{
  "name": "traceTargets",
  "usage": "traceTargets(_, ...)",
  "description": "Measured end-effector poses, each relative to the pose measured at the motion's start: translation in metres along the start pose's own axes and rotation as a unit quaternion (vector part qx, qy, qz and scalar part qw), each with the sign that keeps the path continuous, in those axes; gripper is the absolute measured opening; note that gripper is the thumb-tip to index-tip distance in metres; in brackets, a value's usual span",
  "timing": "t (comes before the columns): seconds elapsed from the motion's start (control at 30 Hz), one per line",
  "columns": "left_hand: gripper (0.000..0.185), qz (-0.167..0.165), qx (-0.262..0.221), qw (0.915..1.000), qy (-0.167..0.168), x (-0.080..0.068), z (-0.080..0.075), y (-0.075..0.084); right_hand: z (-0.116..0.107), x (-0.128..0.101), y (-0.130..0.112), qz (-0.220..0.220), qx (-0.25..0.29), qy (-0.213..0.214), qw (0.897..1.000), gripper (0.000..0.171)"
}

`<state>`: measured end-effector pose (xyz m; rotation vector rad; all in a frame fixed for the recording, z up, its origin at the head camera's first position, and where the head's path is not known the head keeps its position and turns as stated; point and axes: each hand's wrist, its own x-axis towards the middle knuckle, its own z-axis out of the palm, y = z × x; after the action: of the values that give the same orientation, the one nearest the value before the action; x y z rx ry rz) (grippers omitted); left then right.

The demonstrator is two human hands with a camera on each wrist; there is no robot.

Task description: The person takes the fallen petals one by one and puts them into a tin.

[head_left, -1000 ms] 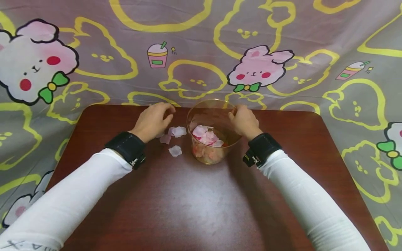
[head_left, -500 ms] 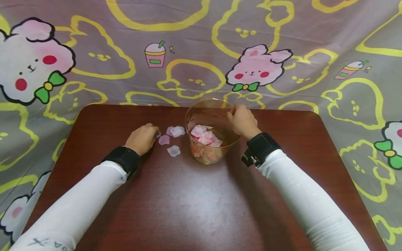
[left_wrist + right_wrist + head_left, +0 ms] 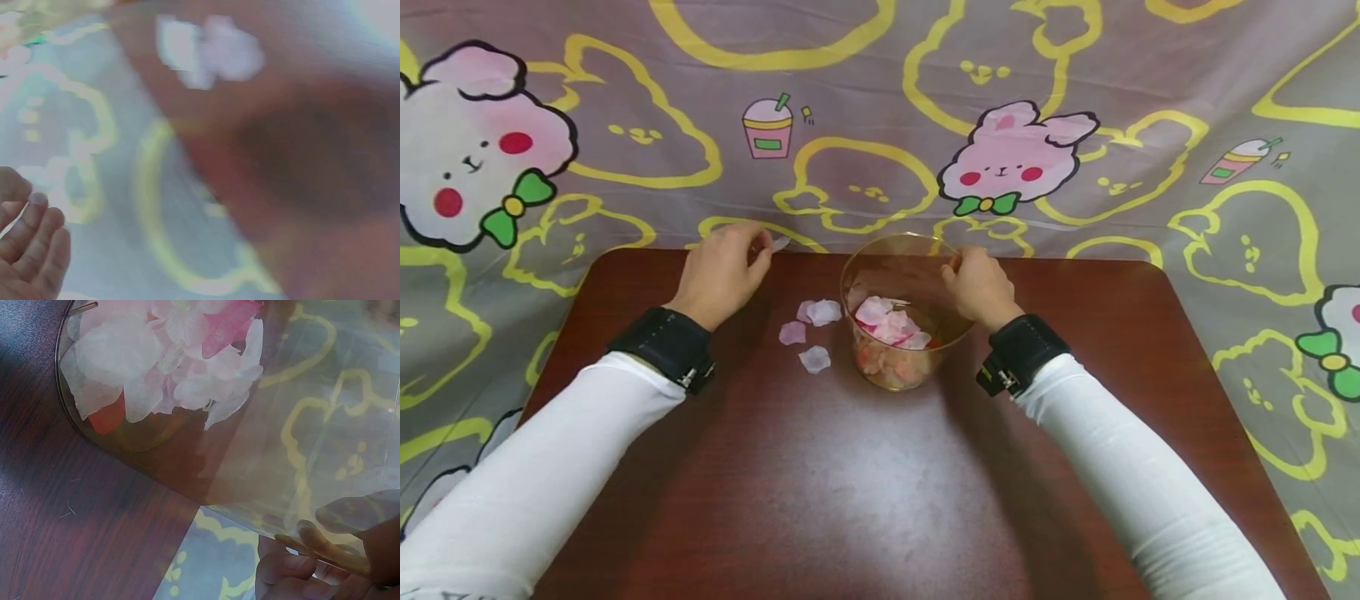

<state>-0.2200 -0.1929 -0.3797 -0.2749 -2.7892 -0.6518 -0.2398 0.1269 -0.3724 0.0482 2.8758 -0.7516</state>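
Observation:
My left hand [image 3: 721, 271] is raised over the table's back left and pinches a pale, translucent artificial petal [image 3: 781, 243] between thumb and fingers. In the left wrist view the curled fingers [image 3: 50, 234] sit at the lower left, and the petal hardly shows. My right hand [image 3: 981, 287] grips the right rim of a clear, amber-tinted bucket [image 3: 901, 379], with fingers on both sides of its wall in the right wrist view. Pink and white petals [image 3: 169, 369] are heaped inside the bucket. Left of it, several loose petals [image 3: 815, 360] lie on the table.
The dark red-brown wooden table [image 3: 865, 500] reaches back to a patterned cloth [image 3: 865, 108] with rabbits and yellow outlines. This cloth hangs close behind the table's rear edge and at both sides.
My left hand came down to the table left of the loose petals, then rose up and back holding a petal. My right hand has kept its grip on the bucket.

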Motion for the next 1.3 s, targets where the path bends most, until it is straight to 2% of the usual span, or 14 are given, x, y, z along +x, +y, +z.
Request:
traceTargets(0.1, 0.013, 0.046, -0.021, 0.9984, 0.027, 0.01, -0.016, 0.032, -0.001, 0.0, -0.001, 0.0, 0.0, 0.0, 1.0, 0.025)
traceTargets(0.17, 0.012, 0.087, -0.024, 0.9957, 0.02, 0.014, -0.02, 0.055, -0.002, 0.0, -0.002, 0.001, -0.001, 0.001, 1.0, 0.025)
traceTargets(0.3, 0.011, 0.175, 0.002, 0.9837, -0.041, 0.014, -0.015, 0.096, -0.001, -0.001, -0.001, 0.004, -0.002, 0.001, 1.0, 0.024)
traceTargets(0.43, 0.009, 0.238, 0.037, 0.9625, -0.125, 0.012, -0.001, 0.118, 0.0, 0.0, -0.001, 0.004, 0.0, -0.001, 1.0, 0.024)
traceTargets(0.5, 0.012, 0.244, 0.046, 0.9537, -0.17, 0.011, 0.005, 0.125, 0.0, 0.0, -0.001, 0.005, 0.0, -0.001, 1.0, 0.024)
traceTargets(0.6, 0.02, 0.233, 0.053, 0.9446, -0.225, 0.01, 0.012, 0.13, 0.0, 0.0, -0.001, 0.004, 0.001, -0.001, 1.0, 0.024)
traceTargets(0.73, 0.02, 0.215, 0.05, 0.9388, -0.265, 0.01, 0.015, 0.132, -0.001, 0.0, -0.001, 0.002, 0.001, -0.002, 1.0, 0.025)
traceTargets(0.87, 0.004, 0.191, 0.045, 0.9356, -0.293, 0.011, 0.013, 0.133, 0.0, -0.001, 0.0, 0.004, 0.005, -0.004, 1.0, 0.024)
traceTargets(0.93, 0.014, 0.178, 0.032, 0.9404, -0.288, 0.012, 0.01, 0.132, 0.001, -0.002, 0.001, 0.001, 0.008, -0.007, 1.0, 0.023)
traceTargets(0.97, 0.019, 0.173, 0.022, 0.9454, -0.275, 0.012, 0.008, 0.13, 0.001, -0.002, 0.001, 0.0, 0.009, -0.007, 1.0, 0.023)
traceTargets(1.07, 0.02, 0.161, -0.011, 0.9642, -0.21, 0.012, 0.001, 0.122, 0.002, -0.001, 0.002, -0.005, 0.01, -0.005, 1.0, 0.023)
traceTargets(1.2, 0.019, 0.134, -0.035, 0.9828, -0.123, 0.008, -0.002, 0.097, 0.001, 0.0, 0.002, -0.005, 0.007, -0.001, 1.0, 0.023)
traceTargets(1.3, 0.021, 0.093, -0.038, 0.9912, -0.086, 0.002, 0.001, 0.073, 0.0, 0.0, 0.001, -0.002, 0.007, -0.005, 1.0, 0.024)
